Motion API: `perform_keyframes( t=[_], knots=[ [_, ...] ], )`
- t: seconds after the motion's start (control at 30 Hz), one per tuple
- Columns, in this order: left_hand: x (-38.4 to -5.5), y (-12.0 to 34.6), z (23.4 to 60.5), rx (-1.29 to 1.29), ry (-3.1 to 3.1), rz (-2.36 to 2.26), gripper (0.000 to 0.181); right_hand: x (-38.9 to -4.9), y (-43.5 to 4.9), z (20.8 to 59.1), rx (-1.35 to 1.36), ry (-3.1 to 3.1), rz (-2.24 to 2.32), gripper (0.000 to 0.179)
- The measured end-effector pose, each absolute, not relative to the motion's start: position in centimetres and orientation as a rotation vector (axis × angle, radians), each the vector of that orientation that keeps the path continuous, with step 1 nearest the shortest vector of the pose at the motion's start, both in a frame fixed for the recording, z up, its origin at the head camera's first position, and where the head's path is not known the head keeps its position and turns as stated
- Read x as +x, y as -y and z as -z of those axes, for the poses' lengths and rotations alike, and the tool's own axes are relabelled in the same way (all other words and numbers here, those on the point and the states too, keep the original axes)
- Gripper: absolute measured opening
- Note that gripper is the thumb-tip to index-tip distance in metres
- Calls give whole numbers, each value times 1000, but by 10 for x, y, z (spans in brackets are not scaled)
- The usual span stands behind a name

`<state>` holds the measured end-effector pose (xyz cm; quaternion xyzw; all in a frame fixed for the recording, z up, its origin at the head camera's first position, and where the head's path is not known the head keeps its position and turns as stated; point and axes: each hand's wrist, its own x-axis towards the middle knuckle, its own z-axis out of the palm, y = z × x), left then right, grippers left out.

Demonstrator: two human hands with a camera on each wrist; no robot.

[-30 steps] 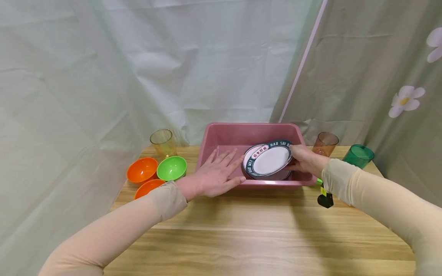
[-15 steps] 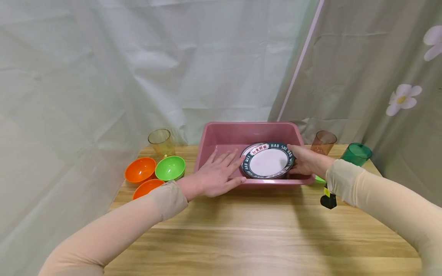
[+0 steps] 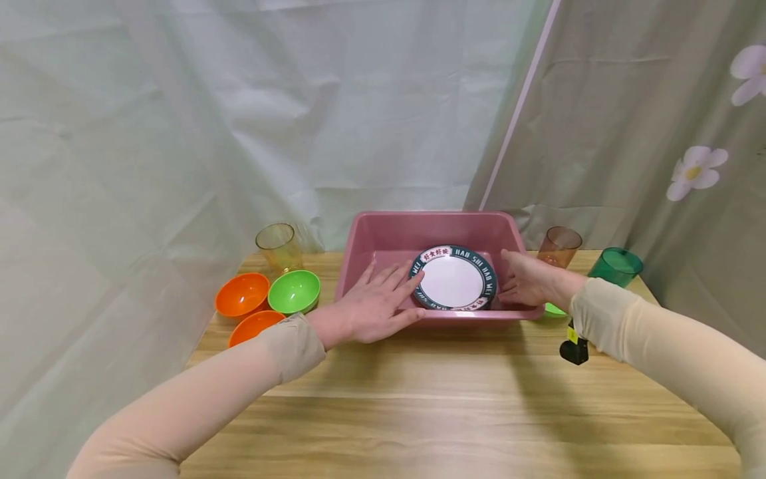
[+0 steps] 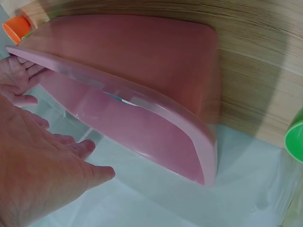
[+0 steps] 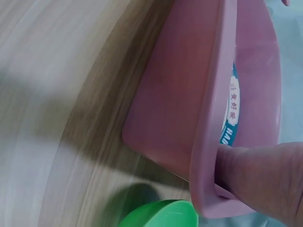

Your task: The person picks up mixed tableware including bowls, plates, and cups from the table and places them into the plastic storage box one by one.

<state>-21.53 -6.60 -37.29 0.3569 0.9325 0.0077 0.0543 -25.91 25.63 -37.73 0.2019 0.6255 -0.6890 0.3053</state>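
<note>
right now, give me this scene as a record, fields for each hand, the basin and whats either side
pink basin: patterned plate inside, face up
left hand: fingers spread, over the near rim
right hand: inside, right of the plate, apart from it
left side: orange bowl, second orange bowl, green bowl, yellow cup
right side: brown cup, green cup, another green bowl

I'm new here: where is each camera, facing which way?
Head: on the head, facing forward and down at the tub; left hand, right hand, sleeves show.
Left wrist: worn there, facing the tub's outside; both hands show.
Right wrist: worn there, facing tub and table; right hand partly shows.
Head and right wrist share the plate.
</note>
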Motion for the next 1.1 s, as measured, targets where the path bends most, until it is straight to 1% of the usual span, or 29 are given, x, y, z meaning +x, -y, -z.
perform_keyframes(
  t=[0.17,0.3,0.53,0.8,0.93,1.1],
  knots=[
    [-215,65,373,1089,-2829,-31,82,-256,-258,370,491,-1706,1815,80],
    [-215,68,374,1090,-2830,-35,82,-249,-261,360,297,-1875,1713,84],
    [-218,74,378,1071,-2843,-74,83,-223,-260,337,-178,-2403,1191,86],
    [-218,86,377,1025,-2880,-83,81,-189,-247,334,-586,-2946,589,74],
    [-216,93,376,1038,-2913,-91,82,-168,-247,340,-662,-3083,375,75],
    [-210,102,377,1050,-2954,-107,82,-148,-254,351,-657,-3130,297,77]
  ],
)
